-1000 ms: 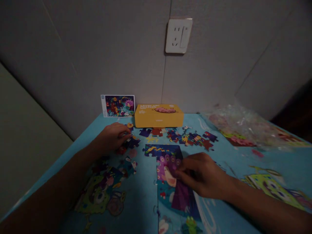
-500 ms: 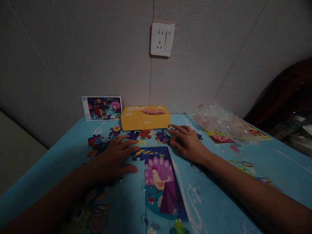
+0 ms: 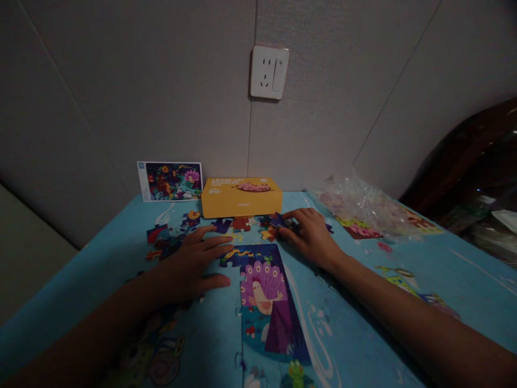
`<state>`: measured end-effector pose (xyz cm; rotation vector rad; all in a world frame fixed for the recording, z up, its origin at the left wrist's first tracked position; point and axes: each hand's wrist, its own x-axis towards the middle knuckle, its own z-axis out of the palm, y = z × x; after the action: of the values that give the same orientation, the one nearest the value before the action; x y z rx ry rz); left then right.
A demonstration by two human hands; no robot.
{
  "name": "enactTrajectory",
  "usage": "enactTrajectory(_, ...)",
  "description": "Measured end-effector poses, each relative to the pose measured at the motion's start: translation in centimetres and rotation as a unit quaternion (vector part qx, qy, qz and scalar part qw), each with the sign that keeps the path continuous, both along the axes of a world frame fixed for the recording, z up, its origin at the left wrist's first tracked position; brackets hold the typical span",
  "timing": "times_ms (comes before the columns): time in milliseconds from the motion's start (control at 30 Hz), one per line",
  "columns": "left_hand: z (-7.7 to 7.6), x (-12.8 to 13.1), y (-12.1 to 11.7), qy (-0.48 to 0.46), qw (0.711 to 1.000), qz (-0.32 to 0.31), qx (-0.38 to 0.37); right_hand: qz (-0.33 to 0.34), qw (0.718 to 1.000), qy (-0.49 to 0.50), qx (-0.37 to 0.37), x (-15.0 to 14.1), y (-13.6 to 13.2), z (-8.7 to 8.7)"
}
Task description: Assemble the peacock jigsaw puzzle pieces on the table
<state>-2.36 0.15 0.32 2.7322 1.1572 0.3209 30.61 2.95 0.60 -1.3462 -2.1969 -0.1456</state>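
My left hand (image 3: 197, 261) rests with its fingers spread just left of the joined puzzle section (image 3: 264, 296), which shows a pink peacock and a purple shape. It holds nothing. Beyond that section, my right hand (image 3: 309, 237) has its thumb and index finger closed on a dark purple puzzle piece (image 3: 277, 220), over the loose pieces in front of the yellow box. Loose puzzle pieces (image 3: 157, 234) also lie beyond my left hand, and some are partly hidden under its forearm.
A yellow puzzle box (image 3: 242, 205) stands against the wall, with a picture card (image 3: 173, 182) leaning beside it. Crumpled clear plastic (image 3: 363, 202) covers printed sheets at the back right. A blue cartoon-printed cloth (image 3: 363, 323) covers the table. A socket (image 3: 269, 73) is on the wall.
My right hand left the peacock part, reached to the far loose pieces and pinched one. My left hand opened and came nearer to me, flat beside the joined section. The view shifted right.
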Motion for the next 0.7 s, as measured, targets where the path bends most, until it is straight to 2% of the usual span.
enactTrajectory(133,-0.1,-0.1,0.1,0.003,1.0,-0.007,0.003,-0.129,0.991,-0.044,0.002,0.7,-0.1,-0.1)
enactTrajectory(233,-0.3,-0.2,0.2,0.001,1.0,-0.006,0.003,-0.145,0.987,-0.069,-0.022,0.8,-0.1,-0.3)
enactTrajectory(367,-0.6,-0.4,0.2,-0.017,1.0,-0.011,0.018,-0.129,0.99,-0.062,-0.02,0.9,-0.2,0.2)
enactTrajectory(433,-0.8,-0.5,0.2,-0.022,0.999,-0.017,0.03,-0.094,0.994,-0.052,-0.021,0.9,-0.5,0.7)
enactTrajectory(567,-0.4,-0.4,0.1,-0.014,0.999,-0.016,0.029,0.019,0.996,-0.07,-0.054,0.7,-1.1,1.3)
enactTrajectory(700,0.2,-0.1,-0.1,-0.008,1.0,-0.009,0.008,0.046,0.991,-0.093,-0.086,0.4,-1.2,1.0)
